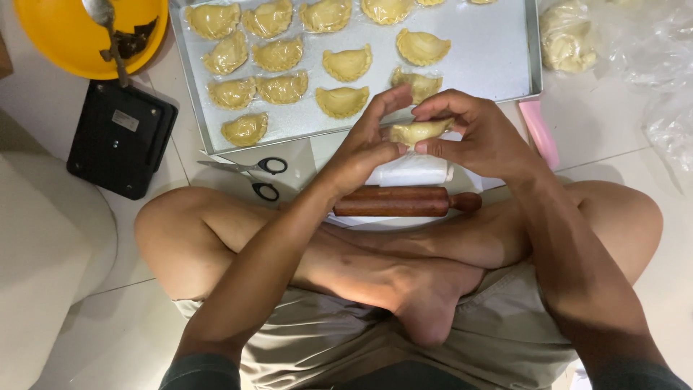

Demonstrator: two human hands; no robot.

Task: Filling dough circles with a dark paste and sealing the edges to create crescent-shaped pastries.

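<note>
In the head view, a person sits cross-legged on the tiled floor with both hands raised over the knees. The left hand and the right hand share one half-moon pastry; the fingers of each are pinched on its edge, left thumb and forefinger at one end, right fingertips along the top and far end. The step in hand looks like sealing or crimping the rim. Finishing it would likely call for small, even pinches along the seam without squashing the filled belly.

Just beyond the hands lies a metal baking tray with rows of finished pastries. A wooden rolling pin rests near the shins, scissors beside it, a black scale to the left, and a yellow bowl above that.

The tray's far rows and the bowl are cut off by the frame. A lump of dough sits under hazy plastic. The pastry's underside is hidden by the fingers.
</note>
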